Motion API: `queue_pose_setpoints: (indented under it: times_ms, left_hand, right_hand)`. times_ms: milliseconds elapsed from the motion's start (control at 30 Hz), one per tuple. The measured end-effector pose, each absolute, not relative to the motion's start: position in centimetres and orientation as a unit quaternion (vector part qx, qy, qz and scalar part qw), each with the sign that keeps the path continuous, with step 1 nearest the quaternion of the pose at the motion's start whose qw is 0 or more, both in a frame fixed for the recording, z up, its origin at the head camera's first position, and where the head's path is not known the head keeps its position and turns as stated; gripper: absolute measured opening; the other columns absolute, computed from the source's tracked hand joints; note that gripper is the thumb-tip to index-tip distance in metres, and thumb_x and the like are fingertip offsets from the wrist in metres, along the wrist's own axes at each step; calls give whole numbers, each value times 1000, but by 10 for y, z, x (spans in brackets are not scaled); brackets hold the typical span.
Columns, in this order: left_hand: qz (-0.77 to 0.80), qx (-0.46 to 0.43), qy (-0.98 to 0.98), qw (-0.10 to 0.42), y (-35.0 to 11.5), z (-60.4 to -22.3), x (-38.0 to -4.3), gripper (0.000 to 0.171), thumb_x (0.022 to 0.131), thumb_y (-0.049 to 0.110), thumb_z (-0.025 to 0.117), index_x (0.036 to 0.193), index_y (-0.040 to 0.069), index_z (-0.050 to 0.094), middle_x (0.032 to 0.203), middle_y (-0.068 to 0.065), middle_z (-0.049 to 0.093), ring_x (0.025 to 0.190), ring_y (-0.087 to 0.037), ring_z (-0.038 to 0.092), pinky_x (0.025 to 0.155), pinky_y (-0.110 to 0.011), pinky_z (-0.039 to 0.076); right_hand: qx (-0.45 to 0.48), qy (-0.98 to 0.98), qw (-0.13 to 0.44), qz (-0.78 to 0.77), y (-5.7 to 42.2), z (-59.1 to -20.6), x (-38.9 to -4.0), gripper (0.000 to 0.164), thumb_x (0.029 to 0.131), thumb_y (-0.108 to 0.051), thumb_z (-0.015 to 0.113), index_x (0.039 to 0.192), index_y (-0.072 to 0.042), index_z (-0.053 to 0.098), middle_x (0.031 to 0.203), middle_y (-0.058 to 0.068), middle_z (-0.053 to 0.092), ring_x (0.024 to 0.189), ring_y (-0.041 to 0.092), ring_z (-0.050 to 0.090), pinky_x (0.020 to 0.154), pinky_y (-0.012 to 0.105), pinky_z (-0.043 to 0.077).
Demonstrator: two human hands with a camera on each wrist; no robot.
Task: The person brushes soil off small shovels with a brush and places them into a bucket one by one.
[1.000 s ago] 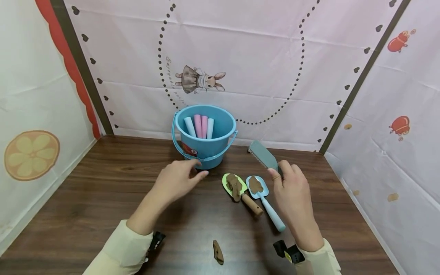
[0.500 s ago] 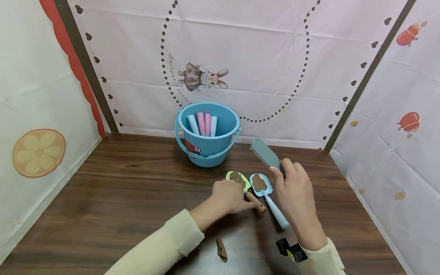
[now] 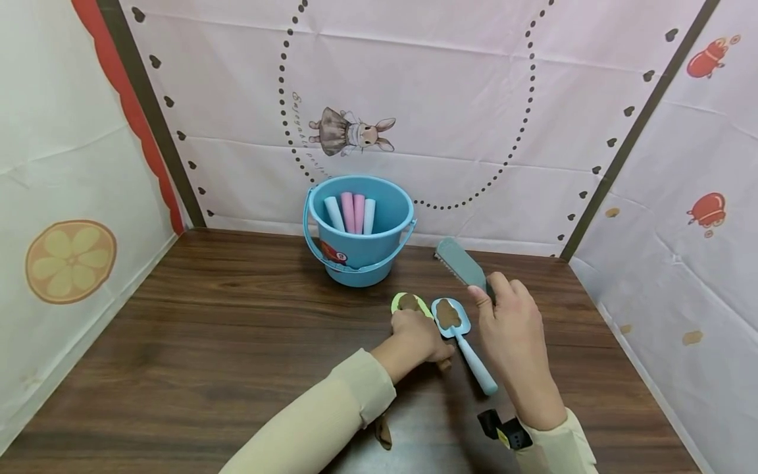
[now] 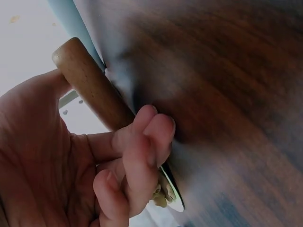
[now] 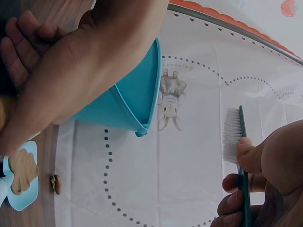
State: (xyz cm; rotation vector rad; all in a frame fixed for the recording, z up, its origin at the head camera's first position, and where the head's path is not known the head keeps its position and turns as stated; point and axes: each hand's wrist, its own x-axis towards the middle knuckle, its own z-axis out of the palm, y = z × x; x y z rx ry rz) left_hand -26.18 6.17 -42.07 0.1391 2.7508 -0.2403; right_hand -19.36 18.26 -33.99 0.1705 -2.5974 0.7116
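Observation:
My left hand (image 3: 414, 336) is down over a green toy shovel (image 3: 424, 307); brown clay-like stuff shows on the blade. In the left wrist view its thumb and curled fingers hold the wooden handle (image 4: 97, 90). My right hand (image 3: 514, 336) grips a blue-green brush (image 3: 460, 262); white bristles (image 5: 232, 135) show in the right wrist view. Between the hands lies a light-blue toy shovel (image 3: 478, 370) with a flat brown lump (image 3: 448, 315) on its blade. The left hand hides most of the green shovel's handle in the head view.
A blue bucket (image 3: 358, 257) with its handle down stands at the back, holding several pink and pale-blue tubes (image 3: 353, 212). Below the left sleeve a brown piece (image 3: 383, 434) lies on the wooden table (image 3: 207, 342). Printed cloth walls (image 3: 462, 99) enclose the back and sides.
My left hand has moved right, from in front of the bucket onto the green shovel, and taken hold of its handle. The right hand keeps the brush in nearly the same place.

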Motion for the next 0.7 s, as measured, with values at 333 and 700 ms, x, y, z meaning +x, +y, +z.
queue_pose_setpoints:
  times_ms: [333, 700]
  left_hand:
    - [-75, 41, 983, 164, 47, -419, -261, 36, 90, 55, 63, 109, 26, 74, 101, 3, 69, 76, -15, 63, 59, -30, 49]
    - [28, 21, 995, 98, -24, -427, -242, 24, 94, 20, 68, 115, 9, 71, 113, -8, 71, 100, -28, 69, 72, -46, 58]
  right_hand:
    - [56, -940, 217, 258, 183, -336, -194, 39, 104, -45, 51, 113, -8, 61, 85, 11, 50, 69, 26, 47, 61, 38, 40]
    - [53, -945, 198, 253, 181, -340, -194, 37, 104, -44, 51, 112, -9, 60, 84, 10, 48, 69, 25, 45, 62, 37, 38]
